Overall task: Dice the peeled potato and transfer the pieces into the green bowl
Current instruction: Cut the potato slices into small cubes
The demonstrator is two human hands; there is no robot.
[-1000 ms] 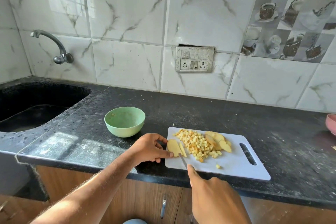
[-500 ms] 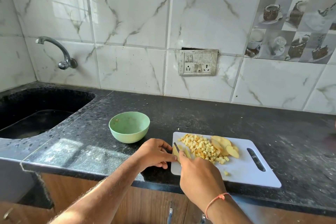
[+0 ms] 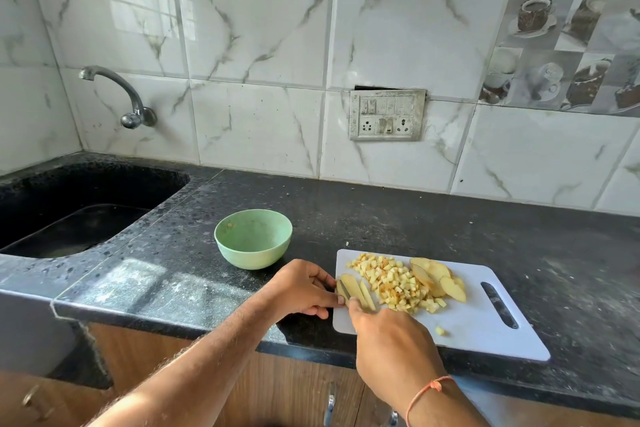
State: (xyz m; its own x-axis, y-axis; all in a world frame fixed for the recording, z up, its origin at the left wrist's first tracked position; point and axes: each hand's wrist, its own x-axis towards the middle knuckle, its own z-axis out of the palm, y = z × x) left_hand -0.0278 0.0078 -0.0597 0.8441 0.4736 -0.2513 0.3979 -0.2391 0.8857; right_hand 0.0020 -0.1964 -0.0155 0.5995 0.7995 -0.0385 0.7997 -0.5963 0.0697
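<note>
A white cutting board [image 3: 485, 326] lies on the black counter. On it sit a heap of diced potato [image 3: 394, 279], a few uncut potato slices [image 3: 438, 279] to its right, and one slice cut into strips [image 3: 356, 289] at the left end. My left hand [image 3: 299, 288] pinches the left edge of that slice. My right hand [image 3: 391, 343] grips a knife [image 3: 343, 289] whose blade sits across the slice. The green bowl [image 3: 253, 238] stands left of the board, holding only a few scraps.
A black sink [image 3: 72, 218] with a wall tap [image 3: 119, 94] fills the left side. A switch plate [image 3: 387, 119] is set in the tiled wall. One stray potato cube [image 3: 440, 331] lies near the board's front edge. Cabinet doors are below the counter.
My right hand has moved forward with the knife, and the blade now sits on the slice at the board's left end. The camera has shifted closer and slightly left.
</note>
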